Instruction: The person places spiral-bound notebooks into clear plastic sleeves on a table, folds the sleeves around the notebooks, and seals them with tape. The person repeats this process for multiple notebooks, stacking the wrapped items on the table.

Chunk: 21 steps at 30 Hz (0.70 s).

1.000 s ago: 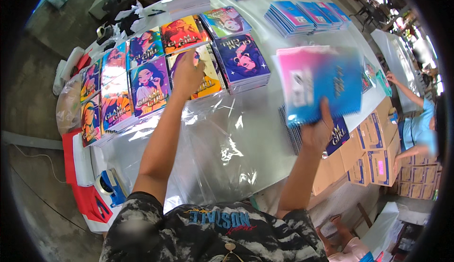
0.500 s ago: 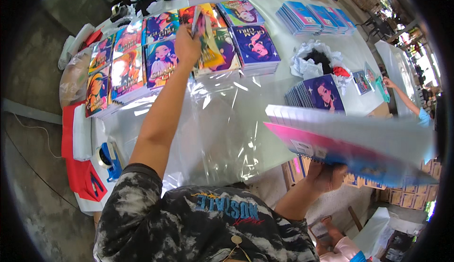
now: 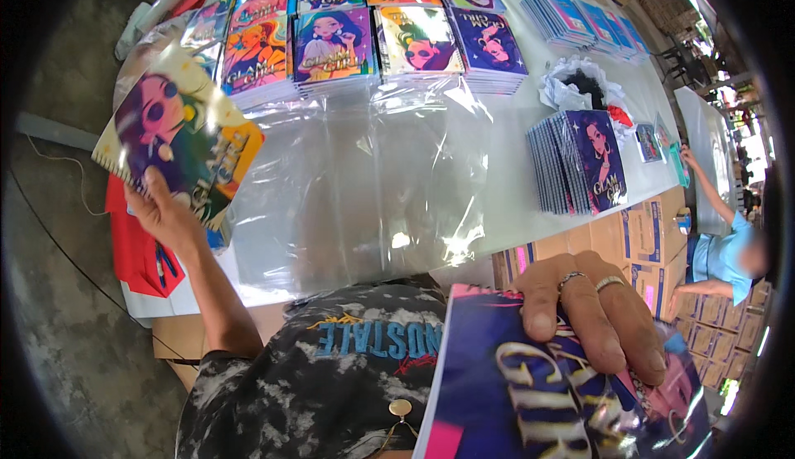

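My left hand (image 3: 170,215) grips a spiral notebook (image 3: 184,140) by its wire-bound side, over the table's left edge. Its cover shows a figure in sunglasses on white, green and yellow. Close to the camera at lower right, my right hand (image 3: 584,310) is clasped over a purple spiral notebook (image 3: 522,376); the fingers lie across its cover and the thumb side is partly hidden. Whether more than one notebook is in either hand I cannot tell. Beyond both hands, two rows of stacked illustrated notebooks (image 3: 335,49) line the far part of the table.
Clear plastic film (image 3: 356,177) covers the table's middle. On the right stand a purple notebook stack (image 3: 598,161), crumpled white paper (image 3: 609,74) and blue notebook piles (image 3: 559,20). A red bag (image 3: 145,256) hangs at the left edge. Cartons (image 3: 646,235) and another person (image 3: 720,252) are beyond.
My left hand has come from the far stacks to the left with the notebook. My right hand has drawn its notebook closer, and the purple cover now faces up.
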Tool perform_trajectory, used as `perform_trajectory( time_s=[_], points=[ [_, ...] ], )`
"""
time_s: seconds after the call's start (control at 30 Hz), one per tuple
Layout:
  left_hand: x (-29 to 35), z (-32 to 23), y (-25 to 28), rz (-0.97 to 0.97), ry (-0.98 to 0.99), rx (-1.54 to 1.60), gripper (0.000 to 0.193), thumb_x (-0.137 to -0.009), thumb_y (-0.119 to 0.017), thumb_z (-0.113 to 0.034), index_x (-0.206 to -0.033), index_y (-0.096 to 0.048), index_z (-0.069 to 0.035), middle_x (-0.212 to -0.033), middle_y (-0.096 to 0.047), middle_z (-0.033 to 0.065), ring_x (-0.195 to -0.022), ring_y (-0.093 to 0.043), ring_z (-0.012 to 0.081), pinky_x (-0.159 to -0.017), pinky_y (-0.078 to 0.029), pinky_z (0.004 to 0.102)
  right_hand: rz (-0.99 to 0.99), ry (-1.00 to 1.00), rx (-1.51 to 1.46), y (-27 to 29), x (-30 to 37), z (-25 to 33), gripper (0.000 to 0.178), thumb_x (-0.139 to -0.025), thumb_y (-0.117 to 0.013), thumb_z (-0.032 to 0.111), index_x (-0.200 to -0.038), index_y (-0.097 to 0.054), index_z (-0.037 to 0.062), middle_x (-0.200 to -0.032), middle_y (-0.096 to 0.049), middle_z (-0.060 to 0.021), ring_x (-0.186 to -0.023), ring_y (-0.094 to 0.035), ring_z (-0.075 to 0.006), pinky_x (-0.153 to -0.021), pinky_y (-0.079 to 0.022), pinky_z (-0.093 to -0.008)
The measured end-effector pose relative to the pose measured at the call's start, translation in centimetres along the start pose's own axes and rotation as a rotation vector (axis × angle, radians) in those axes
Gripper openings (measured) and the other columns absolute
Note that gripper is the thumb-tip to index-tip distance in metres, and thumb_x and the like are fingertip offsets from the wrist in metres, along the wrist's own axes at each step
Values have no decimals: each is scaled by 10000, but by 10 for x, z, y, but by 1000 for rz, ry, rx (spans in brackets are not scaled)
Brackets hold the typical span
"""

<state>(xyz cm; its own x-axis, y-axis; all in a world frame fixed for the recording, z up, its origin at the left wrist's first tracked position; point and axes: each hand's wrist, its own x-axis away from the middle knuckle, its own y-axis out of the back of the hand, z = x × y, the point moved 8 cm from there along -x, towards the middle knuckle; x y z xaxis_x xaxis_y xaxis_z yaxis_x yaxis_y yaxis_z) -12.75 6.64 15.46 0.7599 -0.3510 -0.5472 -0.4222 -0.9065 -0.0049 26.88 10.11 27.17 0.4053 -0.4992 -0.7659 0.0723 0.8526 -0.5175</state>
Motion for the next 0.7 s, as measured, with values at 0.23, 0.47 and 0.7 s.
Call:
perform_trajectory(
  time_s=[0.23, 0.47, 0.7],
  points=[
    [13, -8, 59, -157, 127, 0, 283, -929, -529, -199, -1139, -493, -13, -950, -573, 39, -826, -520, 90, -719, -441, 219, 161, 19, -114, 1, -17, -39, 174, -873, -586, 214, -1016, -675, 173, -1110, -633, 32, -1093, -566, -185, -989, -358, -535],
    [7, -11, 64, -174, 124, 101, 312, -899, -575, -239, -1128, -526, -33, -1012, -586, 46, -867, -553, 121, -761, -467, 255, 153, -68, 131, 46, 3, -53, 166, -868, -582, 158, -1018, -636, 112, -1029, -646, -67, -1033, -585, -272, -915, -427, -498],
    [17, -10, 9, 17, 424, 446, 539, -936, -443, -327, -1351, -328, -2, -1277, -464, 102, -1127, -485, 192, -949, -393, 319, -695, -734, 431, 186, 148, -156, 434, -771, -644, -6, -1175, -485, -15, -1046, -592, -97, -963, -565, -185, -857, -457, -315]
  ],
)
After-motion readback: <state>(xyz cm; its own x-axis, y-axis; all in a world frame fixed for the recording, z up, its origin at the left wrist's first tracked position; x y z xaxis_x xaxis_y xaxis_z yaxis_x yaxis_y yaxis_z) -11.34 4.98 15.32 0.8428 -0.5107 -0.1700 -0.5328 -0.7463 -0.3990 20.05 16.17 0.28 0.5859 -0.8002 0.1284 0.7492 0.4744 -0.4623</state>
